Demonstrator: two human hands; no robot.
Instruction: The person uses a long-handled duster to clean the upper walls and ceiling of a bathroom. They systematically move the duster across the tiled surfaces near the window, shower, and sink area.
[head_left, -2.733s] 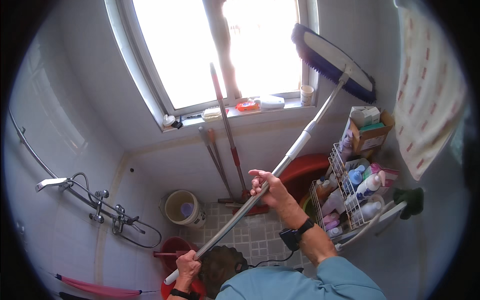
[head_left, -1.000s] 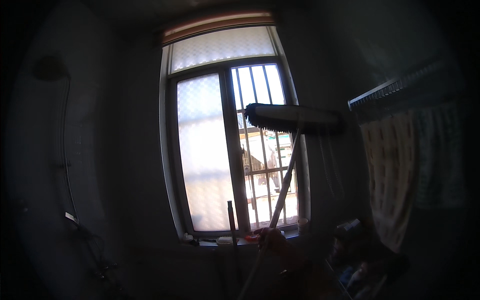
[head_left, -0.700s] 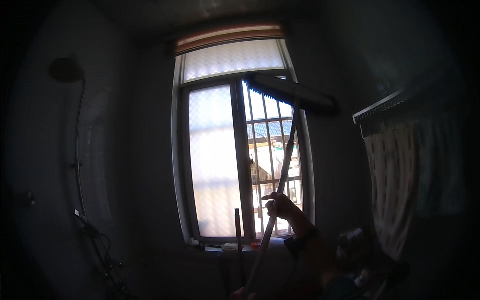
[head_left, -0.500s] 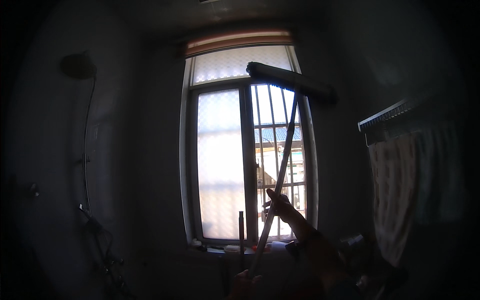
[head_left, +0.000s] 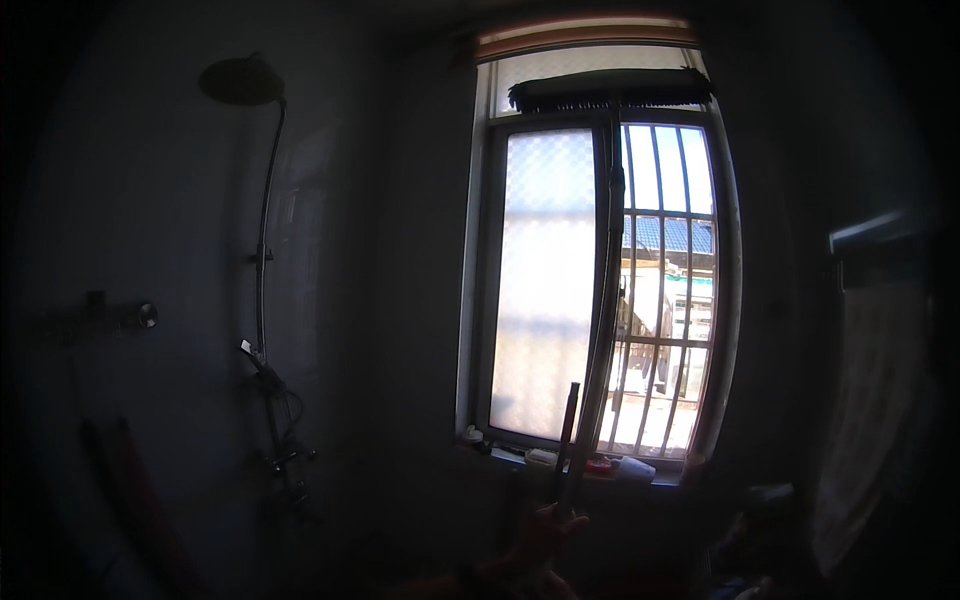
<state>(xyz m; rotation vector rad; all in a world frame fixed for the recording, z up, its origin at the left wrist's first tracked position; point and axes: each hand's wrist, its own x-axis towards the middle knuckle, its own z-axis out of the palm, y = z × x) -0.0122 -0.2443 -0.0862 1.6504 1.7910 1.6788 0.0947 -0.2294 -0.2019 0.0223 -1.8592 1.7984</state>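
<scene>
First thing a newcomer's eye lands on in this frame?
The bright window right of centre, glaring against a very dark bathroom. Across its top lies the wide mop head, its long pole running down to a dim hand at the lower edge; which hand, the dark hides. On the left wall, a round shower head tops a tall riser.

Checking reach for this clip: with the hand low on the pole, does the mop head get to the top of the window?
Probably yes. The hand holds the pole near its lower end, and the mop head already lies across the top of the window, nothing blocking it.
</scene>
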